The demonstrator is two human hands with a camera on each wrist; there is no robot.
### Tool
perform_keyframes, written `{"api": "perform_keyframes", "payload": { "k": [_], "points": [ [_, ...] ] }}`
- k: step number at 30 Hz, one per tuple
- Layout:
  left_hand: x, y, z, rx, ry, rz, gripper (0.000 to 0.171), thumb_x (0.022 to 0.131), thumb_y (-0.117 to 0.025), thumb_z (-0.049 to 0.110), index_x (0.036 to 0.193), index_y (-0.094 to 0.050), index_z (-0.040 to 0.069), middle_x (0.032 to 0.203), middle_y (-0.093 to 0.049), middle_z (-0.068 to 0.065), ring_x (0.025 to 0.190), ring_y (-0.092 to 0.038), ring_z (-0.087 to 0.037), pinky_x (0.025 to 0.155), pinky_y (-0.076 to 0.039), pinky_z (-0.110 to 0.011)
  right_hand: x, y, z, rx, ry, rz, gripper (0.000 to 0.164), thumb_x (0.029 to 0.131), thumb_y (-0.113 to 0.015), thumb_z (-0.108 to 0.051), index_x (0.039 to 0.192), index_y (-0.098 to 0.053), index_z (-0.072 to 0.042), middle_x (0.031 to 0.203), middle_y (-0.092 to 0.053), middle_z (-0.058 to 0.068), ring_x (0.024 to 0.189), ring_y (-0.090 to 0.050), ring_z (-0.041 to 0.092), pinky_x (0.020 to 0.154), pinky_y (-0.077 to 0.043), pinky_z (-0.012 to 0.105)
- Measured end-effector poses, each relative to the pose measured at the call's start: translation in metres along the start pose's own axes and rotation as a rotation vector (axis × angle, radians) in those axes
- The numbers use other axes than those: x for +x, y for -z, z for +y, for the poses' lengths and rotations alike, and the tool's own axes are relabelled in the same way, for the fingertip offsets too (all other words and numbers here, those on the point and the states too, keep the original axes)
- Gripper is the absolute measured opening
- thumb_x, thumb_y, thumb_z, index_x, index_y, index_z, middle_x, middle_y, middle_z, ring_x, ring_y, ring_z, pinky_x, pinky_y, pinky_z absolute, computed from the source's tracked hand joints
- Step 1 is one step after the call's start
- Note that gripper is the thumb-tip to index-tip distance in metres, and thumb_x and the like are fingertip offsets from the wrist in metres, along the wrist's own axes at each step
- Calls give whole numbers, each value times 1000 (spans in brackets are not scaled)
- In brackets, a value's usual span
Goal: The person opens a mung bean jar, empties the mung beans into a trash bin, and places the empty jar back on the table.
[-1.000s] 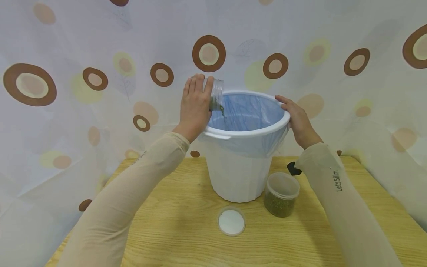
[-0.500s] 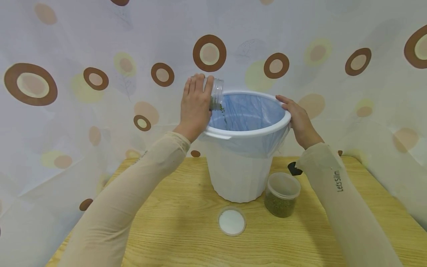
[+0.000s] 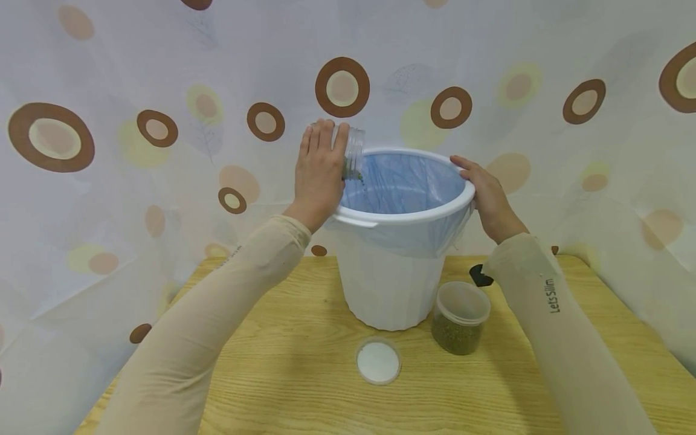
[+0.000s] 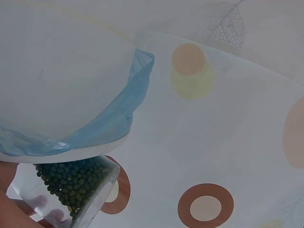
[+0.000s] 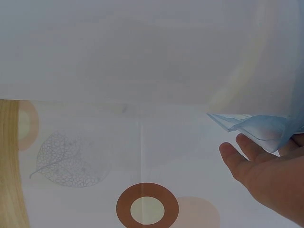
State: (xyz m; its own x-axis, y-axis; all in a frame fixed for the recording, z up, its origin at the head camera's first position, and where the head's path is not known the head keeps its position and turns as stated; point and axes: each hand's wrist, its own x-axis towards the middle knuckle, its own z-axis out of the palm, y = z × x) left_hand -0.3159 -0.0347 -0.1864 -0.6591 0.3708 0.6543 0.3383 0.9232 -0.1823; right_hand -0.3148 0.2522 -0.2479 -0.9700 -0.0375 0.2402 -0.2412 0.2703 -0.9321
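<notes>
My left hand grips a clear plastic jar, tipped sideways over the left rim of a white trash can. Small green beans, like mung beans, lie against the jar's lower side in the left wrist view. A few fall from its mouth into the blue bag lining the can. On the can's right side, my right hand holds the rim. From below, in the right wrist view, some of its fingers extend loosely beside the bag's folded edge; its hold on the rim is mostly hidden there.
A second clear jar, uncovered and partly filled with green material, stands right of the can on the wooden table. A round white lid lies in front. Behind the right sleeve shows a black object. A patterned sheet hangs behind.
The stream of beans falling from the tipped jar has thinned to a few. Both hands, the jar and the trash can keep almost the same positions.
</notes>
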Motion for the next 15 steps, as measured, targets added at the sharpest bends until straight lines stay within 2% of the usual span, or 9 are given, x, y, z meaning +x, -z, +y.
{"api": "perform_keyframes", "payload": {
  "k": [15],
  "points": [
    [-1, -3, 0, 11, -10, 43, 76, 80, -75, 12, 143, -33, 6, 144, -33, -18, 141, -23, -33, 118, -7, -38, -2, -1, -1, 1, 9, -4, 53, 103, -24, -39, 153, -27, -24, 159, -21, 1, 144, -20, 29, 114, -15, 55]
  ]
}}
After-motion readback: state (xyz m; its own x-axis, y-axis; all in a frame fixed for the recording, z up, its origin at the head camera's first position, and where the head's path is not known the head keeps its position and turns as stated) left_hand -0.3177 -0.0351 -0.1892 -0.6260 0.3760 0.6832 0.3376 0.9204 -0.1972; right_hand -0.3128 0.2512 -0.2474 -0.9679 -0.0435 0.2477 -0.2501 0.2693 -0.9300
